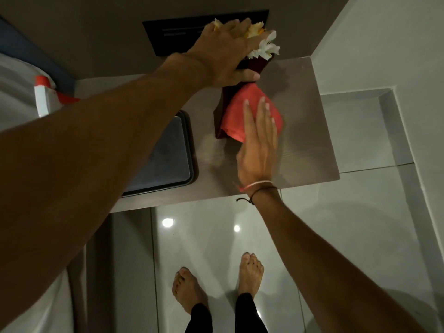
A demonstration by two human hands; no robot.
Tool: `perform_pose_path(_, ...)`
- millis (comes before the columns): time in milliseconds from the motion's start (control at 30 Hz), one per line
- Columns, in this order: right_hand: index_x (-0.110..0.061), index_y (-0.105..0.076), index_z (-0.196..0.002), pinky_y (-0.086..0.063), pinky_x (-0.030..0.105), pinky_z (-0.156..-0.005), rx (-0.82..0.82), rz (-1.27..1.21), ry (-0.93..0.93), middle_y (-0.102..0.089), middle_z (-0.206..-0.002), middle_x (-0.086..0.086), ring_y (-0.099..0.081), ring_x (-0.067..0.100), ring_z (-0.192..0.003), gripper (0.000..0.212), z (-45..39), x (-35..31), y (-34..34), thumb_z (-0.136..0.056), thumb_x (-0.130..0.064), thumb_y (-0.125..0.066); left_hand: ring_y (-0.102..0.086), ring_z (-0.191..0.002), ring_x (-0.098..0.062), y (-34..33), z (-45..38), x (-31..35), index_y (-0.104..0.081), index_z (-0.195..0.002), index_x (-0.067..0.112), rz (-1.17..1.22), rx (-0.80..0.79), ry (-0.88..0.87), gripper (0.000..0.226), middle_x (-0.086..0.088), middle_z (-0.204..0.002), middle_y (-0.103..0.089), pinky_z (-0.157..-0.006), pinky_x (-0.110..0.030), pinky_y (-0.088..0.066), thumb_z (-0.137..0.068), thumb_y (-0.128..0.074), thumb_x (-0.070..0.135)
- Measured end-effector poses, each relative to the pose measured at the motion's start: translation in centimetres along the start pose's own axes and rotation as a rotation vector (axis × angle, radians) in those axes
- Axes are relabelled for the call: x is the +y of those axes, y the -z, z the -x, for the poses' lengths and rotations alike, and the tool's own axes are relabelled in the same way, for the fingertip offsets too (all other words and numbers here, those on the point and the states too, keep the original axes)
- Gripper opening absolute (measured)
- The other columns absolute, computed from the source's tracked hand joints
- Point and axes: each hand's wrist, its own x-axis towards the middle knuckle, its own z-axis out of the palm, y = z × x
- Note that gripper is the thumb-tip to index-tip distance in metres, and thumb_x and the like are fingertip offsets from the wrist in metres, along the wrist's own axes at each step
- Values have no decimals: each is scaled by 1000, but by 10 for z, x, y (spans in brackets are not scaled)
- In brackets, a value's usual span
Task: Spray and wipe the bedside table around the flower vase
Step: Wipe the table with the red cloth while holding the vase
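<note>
Vase mostly hidden under gripping left hand; right hand flat on cloth.

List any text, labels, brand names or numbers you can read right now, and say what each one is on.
No text is readable.
Dark wall panel behind the flowers: faint light lines of lettering, too small and blurred to read.
Spray bottle at the left: no label visible.
Red cloth, vase, dark tray and bedside table: no markings visible.
</note>
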Motion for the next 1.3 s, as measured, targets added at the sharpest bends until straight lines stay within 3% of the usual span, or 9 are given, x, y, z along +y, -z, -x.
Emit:
perform_pose_path(200, -19, -8, -159, -12, 52, -126, -373, 288, 191, -7, -167, 15, -4, 33, -155, 64, 30, 15, -21, -97, -25, -25, -14, -160, -41, -1, 0, 0, -10, -165, 24, 6, 12, 11, 82, -21, -173, -13, -128, -63, -16, -101, -51, 55)
perform_pose_path(300, -24, -6, -158, -7, 49, -127, -525, 224, 200, -2, -168, 9, 0, 28, -156, 67, 57, 32, -18, -99, -15, -38, -14, -160, -41, -2, -1, 0, -11, -165, 22, 8, 20, 16, 83, -21, -172, -13, -128, -64, -15, -100, -52, 55)
perform_pose_path(433, -14, -37, -151, -27, 54, -122, -167, -52, -66, -32, -161, 12, -25, 29, -152, 60, 80, 38, 0, -93, -1, -46, -16, -159, -41, -2, -3, 0, -12, -165, 20, 8, 25, 29, 83, -22, -172, -15, -128, -63, -16, -100, -52, 54)
perform_pose_path(567, -14, -32, -153, -30, 56, -120, 90, -20, -214, -33, -161, 14, -28, 32, -150, 66, 56, 41, 9, -91, -2, -53, -21, -157, -42, -3, -2, 0, -17, -164, 16, -26, 36, 21, 82, -24, -170, -18, -125, -65, -22, -100, -51, 55)
perform_pose_path(700, -17, -28, -154, -28, 54, -122, 68, -20, -102, -28, -162, 16, -24, 32, -152, 69, 17, 29, 4, -90, 1, -46, -20, -157, -41, -4, -2, 1, -14, -164, 19, -25, 45, 15, 82, -23, -171, -18, -125, -65, -22, -100, -51, 55)
perform_pose_path(900, -16, -17, -158, -23, 53, -124, -210, 222, 121, -17, -165, 18, -14, 35, -154, 62, 19, 9, -24, -98, -17, -31, -20, -158, -41, -5, -2, 2, -15, -164, 19, -17, 46, 25, 82, -23, -171, -17, -126, -64, -19, -101, -51, 55)
perform_pose_path(1067, -19, -13, -158, -13, 53, -126, -441, 216, 219, -10, -167, 13, -7, 32, -155, 68, 55, 31, -21, -99, -15, -46, -19, -158, -41, -5, 1, 3, -14, -164, 21, -12, 56, 21, 82, -23, -171, -17, -126, -65, -19, -100, -52, 56)
perform_pose_path(1200, -18, -33, -153, -28, 55, -121, -185, 100, -11, -31, -162, 13, -24, 32, -152, 64, 70, 42, 2, -91, -4, -45, -17, -159, -41, -6, 2, 5, -13, -164, 25, -1, 59, 32, 81, -23, -172, -15, -127, -64, -17, -100, -51, 56)
perform_pose_path(1300, -20, -28, -155, -21, 53, -124, -145, 236, -159, -28, -162, 16, -22, 36, -152, 74, 61, 55, 11, -88, -3, -52, -16, -159, -41, -6, 2, 4, -11, -165, 27, 8, 63, 43, 81, -22, -172, -14, -127, -64, -17, -100, -51, 57)
